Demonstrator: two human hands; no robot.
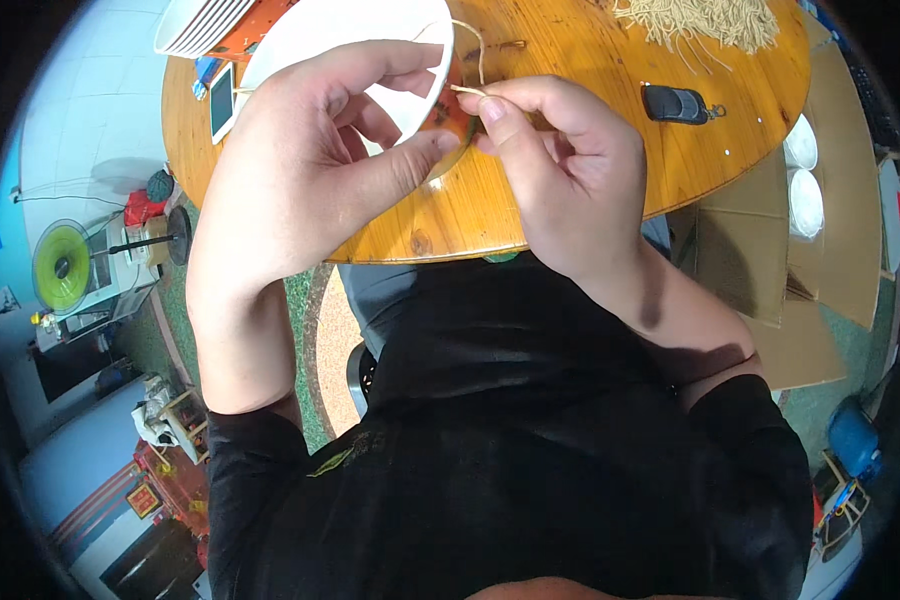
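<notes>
A white bowl-like tub [320,35] is tipped on its side above the wooden table [610,120], its rim facing right. My left hand [300,160] grips the tub near the rim, fingers curled inside and thumb stretched along the edge. From the rim a thin beige cord [483,58] loops out to the right. My right hand [570,150] pinches the end of this cord between thumb and forefinger, just right of the rim. Whether the cord passes through a hole in the wall cannot be made out. My left palm covers part of the tub.
A heap of beige cords [705,22] lies at the table's far right, with a black car key [678,104] nearer. At the left edge are a white phone [222,104] and stacked white tubs [198,25]. Cardboard [750,240] stands right of the table; a fan [62,266] stands left.
</notes>
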